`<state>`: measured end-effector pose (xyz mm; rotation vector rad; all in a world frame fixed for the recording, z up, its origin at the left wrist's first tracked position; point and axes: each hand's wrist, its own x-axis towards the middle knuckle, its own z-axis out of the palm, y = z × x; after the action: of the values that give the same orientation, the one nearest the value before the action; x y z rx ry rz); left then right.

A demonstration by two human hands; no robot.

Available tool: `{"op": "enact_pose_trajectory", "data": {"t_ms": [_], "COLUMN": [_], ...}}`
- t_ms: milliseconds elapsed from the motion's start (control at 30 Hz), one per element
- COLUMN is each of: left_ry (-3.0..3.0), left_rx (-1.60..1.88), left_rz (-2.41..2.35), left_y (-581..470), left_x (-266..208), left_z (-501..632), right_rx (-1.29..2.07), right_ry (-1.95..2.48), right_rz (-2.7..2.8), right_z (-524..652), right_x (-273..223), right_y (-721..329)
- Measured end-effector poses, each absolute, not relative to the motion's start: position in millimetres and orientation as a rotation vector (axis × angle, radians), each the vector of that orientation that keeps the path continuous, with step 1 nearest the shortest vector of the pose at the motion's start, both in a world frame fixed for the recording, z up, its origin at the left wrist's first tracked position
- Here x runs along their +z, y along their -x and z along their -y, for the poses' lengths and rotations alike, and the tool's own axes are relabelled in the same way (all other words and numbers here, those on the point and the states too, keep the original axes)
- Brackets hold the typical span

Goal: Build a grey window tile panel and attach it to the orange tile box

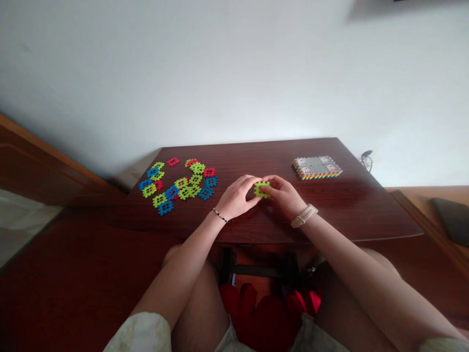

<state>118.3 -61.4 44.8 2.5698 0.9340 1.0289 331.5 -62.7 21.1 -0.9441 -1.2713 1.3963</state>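
A lime-green interlocking tile (261, 189) with notched edges is held up between both hands, above the middle of the table. My right hand (284, 195) pinches it from the right, with the thumb across its face. From the left, my left hand (240, 196) closes its fingers and thumb at the tile's other edge. The fingertips partly cover the tile. Left of my hands, several loose tiles of the same notched kind lie spread out, among them a green tile (195, 179), a blue tile (165, 207) and a red tile (173, 162).
The dark brown table (249, 159) stands against a pale wall (234, 73). A stack of grey-topped notched panels (317, 167) lies at the back right. A cable (366, 159) hangs beyond the table's right edge. A dark flat object (452, 220) is at the far right.
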Motion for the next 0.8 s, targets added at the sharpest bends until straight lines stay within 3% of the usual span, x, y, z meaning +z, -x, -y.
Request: {"op": "enact_pose_trajectory", "data": {"t_ms": [367, 567, 800], "left_ry": [-2.63, -2.611, -2.559], "left_rx": [1.071, 1.161, 0.927], "left_rz": [-0.988, -1.03, -1.106], "left_y": [-111.6, -109.2, -113.5], "left_x": [48.0, 48.9, 31.8], "left_z": [60.8, 61.1, 54.2], "right_rx": [1.42, 1.072, 0.637], "right_ry": [0.953, 0.978, 1.058], "right_rz": [1.21, 1.551, 1.984], "right_z": [66.1, 66.6, 68.6], "right_x": [28.1, 36.9, 32.2], "right_y": [-343.1, -363.5, -371.5]}}
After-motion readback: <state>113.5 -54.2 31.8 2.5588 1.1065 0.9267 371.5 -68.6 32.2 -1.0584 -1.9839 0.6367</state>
